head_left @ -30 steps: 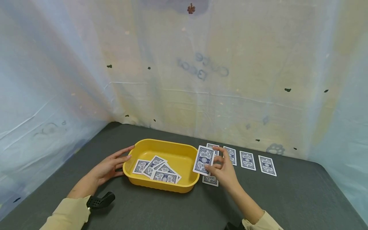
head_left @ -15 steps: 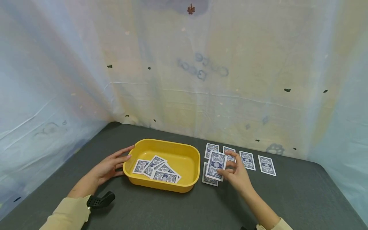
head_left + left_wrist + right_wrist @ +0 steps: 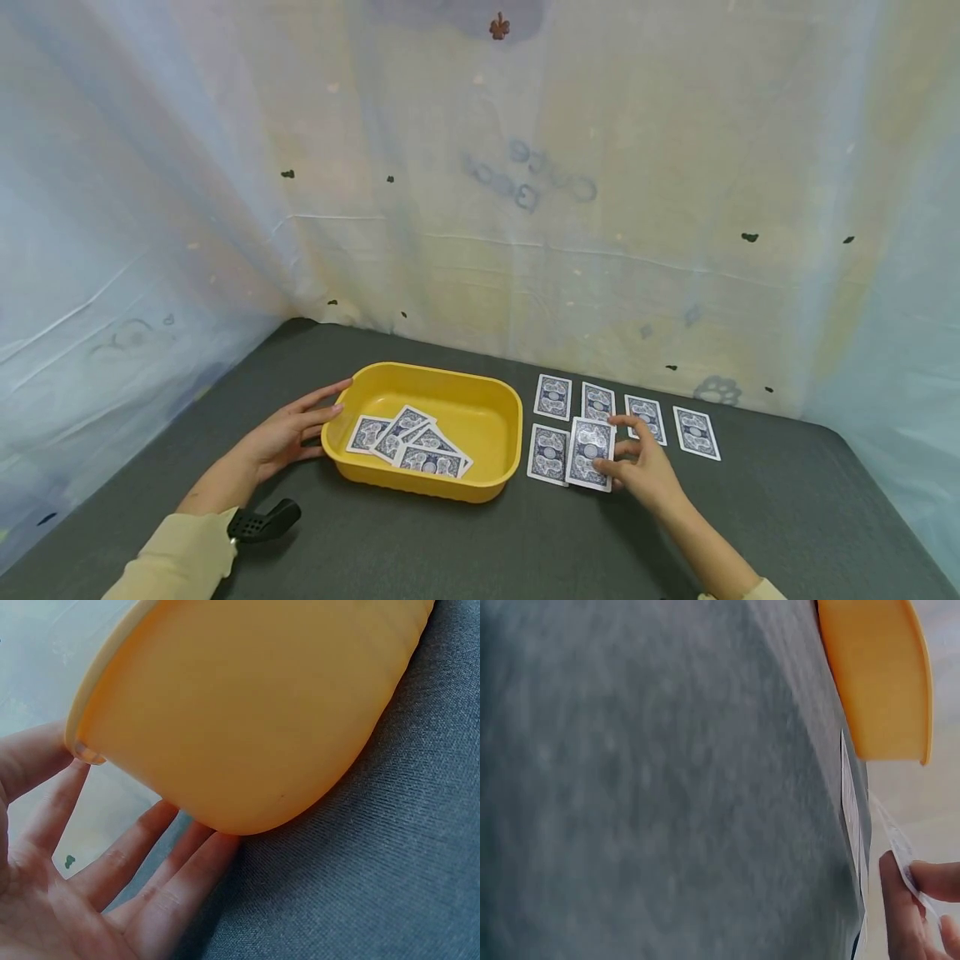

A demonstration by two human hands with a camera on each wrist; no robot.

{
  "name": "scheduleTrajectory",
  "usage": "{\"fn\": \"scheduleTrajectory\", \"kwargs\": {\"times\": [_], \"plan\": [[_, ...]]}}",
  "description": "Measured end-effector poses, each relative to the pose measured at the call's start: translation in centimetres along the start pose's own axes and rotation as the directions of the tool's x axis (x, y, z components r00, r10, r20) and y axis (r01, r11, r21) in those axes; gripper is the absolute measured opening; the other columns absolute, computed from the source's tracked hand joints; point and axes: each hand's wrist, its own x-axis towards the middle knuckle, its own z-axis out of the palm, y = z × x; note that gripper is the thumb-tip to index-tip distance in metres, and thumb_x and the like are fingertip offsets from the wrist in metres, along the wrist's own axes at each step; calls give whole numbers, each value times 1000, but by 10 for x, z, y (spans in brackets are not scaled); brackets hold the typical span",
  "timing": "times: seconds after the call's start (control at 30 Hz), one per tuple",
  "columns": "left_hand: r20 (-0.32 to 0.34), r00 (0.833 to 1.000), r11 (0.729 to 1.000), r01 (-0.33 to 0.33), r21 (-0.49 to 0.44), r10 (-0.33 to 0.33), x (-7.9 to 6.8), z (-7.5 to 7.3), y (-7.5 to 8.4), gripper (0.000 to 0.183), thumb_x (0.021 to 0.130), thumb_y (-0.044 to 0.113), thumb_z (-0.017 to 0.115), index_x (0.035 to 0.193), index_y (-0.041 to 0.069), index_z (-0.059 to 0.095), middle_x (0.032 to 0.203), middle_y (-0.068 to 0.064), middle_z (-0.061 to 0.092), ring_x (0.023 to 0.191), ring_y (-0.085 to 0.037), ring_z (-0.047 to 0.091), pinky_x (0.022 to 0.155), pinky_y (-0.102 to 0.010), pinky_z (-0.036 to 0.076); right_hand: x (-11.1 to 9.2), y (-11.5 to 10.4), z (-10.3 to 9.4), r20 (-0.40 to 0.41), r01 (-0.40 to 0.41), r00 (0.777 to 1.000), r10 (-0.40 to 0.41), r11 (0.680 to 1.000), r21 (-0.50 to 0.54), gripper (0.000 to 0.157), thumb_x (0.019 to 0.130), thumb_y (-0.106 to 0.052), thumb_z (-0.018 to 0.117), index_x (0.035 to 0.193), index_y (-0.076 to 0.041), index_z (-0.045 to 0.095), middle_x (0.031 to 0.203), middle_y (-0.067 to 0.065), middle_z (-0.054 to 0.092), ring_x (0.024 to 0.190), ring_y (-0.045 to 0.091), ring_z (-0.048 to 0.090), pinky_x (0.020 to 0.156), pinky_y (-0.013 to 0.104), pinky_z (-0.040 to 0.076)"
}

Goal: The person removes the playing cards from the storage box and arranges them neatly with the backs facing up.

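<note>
In the head view my right hand (image 3: 647, 473) pinches a playing card (image 3: 588, 448), blue patterned back up, by its right side between thumb and fingers. This card is close over the table and overlaps a card (image 3: 547, 454) lying to its left. The right wrist view shows the pinched card (image 3: 898, 847) edge-on, tilted. My left hand (image 3: 283, 435) touches the left end of a yellow plastic basin (image 3: 483, 417). In the left wrist view its fingers (image 3: 120, 862) reach out fairly straight to the basin's rim and outer wall. Several face-down cards (image 3: 431, 461) lie loosely overlapped inside the basin.
Behind the pinched card runs a row of face-down cards, from the left card (image 3: 553, 397) to the right-end card (image 3: 697, 432). A dark grey cloth covers the table (image 3: 420, 550). A pale curtain (image 3: 450, 275) hangs along the table's back edge.
My right hand has carried the pinched card rightward and down, from beside the basin's right rim to the right of the front card. My left hand and the basin stay put.
</note>
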Motion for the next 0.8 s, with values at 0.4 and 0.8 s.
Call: {"fn": "scheduleTrajectory", "kwargs": {"times": [0.4,0.8], "plan": [[6,1000,1000,2,2,-2,0,0,0,68,99,38,52,155,25,17,161,-14,9,133,-27,41,99,-47,46,6,12,-13,31,-10,999,13,995,-104,67,76,0,75,133,0,39,71,3,58,59,13,56,53,30,52],[-3,1000,1000,4,9,-4,1,0,0,68,98,38,53,155,25,18,161,-14,9,131,-25,44,98,-46,47,10,15,-17,51,3,999,7,981,-196,64,74,-3,78,128,7,46,69,3,59,59,16,59,55,30,54]]}}
